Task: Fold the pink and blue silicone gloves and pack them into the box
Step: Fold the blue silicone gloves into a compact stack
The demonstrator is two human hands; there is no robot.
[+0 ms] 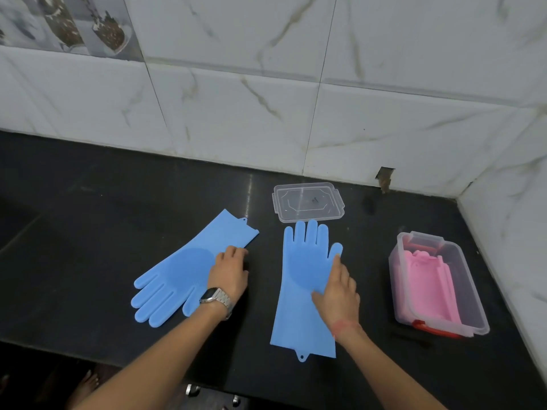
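Two blue silicone gloves lie flat on the black counter (88,202). The left blue glove (177,273) points its fingers toward me and its cuff away. My left hand (229,270), with a wristwatch, rests on that glove's right edge, fingers curled. The right blue glove (302,276) lies lengthwise, fingers toward the wall. My right hand (337,291) lies flat on its palm and thumb side, fingers spread. Folded pink gloves (426,282) sit inside the clear plastic box (470,291) at the right.
The box's clear lid (307,202) lies flat on the counter just beyond the right glove's fingertips. Tiled walls close off the back and the right side. The counter's front edge runs below my forearms, with the floor and a foot beneath.
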